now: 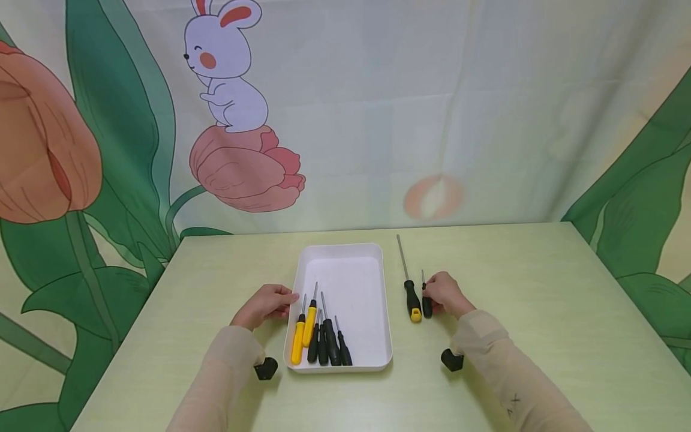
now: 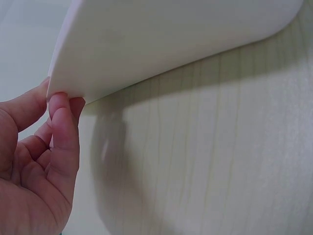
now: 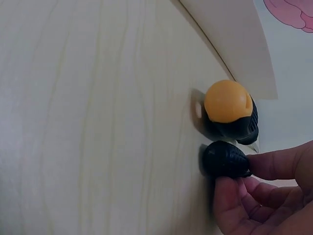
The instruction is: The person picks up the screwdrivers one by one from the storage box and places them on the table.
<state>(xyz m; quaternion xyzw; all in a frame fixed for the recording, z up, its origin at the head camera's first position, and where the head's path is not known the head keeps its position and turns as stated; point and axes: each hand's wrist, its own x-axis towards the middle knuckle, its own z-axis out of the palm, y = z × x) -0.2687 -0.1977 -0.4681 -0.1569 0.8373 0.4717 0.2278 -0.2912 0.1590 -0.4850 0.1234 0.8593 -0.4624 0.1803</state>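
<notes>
My left hand (image 1: 268, 305) pinches the left rim of a white tray (image 1: 369, 300) between thumb and fingers; the left wrist view shows the hand (image 2: 41, 152) at the tray's wall (image 2: 146, 39). To the tray's right, my right hand (image 1: 447, 293) pinches a small black screwdriver (image 1: 427, 307) by its handle. In the right wrist view, thumb and fingers meet at that screwdriver's black handle (image 3: 225, 159). Just left of it lies a longer screwdriver (image 1: 411, 297) with a black handle and yellow end (image 3: 227, 101).
Inside the tray's lower left lie yellow-handled screwdrivers (image 1: 298, 342) and several black-handled screwdrivers (image 1: 330, 343), tips pointing away. The pale wood-grain table (image 1: 529, 282) ends at a printed curtain (image 1: 367, 120) behind. A black wrist device hangs below each forearm.
</notes>
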